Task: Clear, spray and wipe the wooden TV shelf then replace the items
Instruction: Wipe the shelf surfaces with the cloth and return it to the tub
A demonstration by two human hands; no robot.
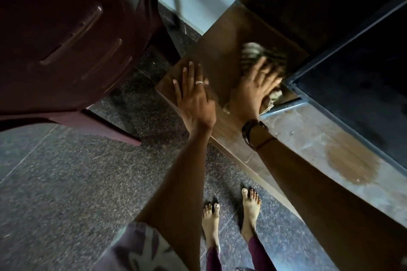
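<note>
1. I see the wooden TV shelf [222, 55] running from centre frame toward the lower right, with the dark TV screen [361, 86] standing on it at right.
2. My left hand [193, 94] lies flat on the shelf's near-left corner, fingers straight and spread; a ring sits on one finger. It holds nothing.
3. My right hand [255, 86] presses down on a striped cloth [257, 53], fingers spread over it. The hand and cloth are motion-blurred, so I cannot tell whether any fingers curl into the fabric.
4. The cloth lies on the shelf top just beside the TV's lower-left corner; part of it shows pale under the palm edge.
5. A bracelet [251, 132] circles the right wrist.
6. The shelf surface further right carries a darker, wet-looking patch [350, 160] amid a pale dusty film.
7. A dark maroon cabinet [66, 39] stands at left, apart from the shelf.
8. Two bare feet [231, 220] stand on the speckled floor [77, 182] below the shelf edge.
</note>
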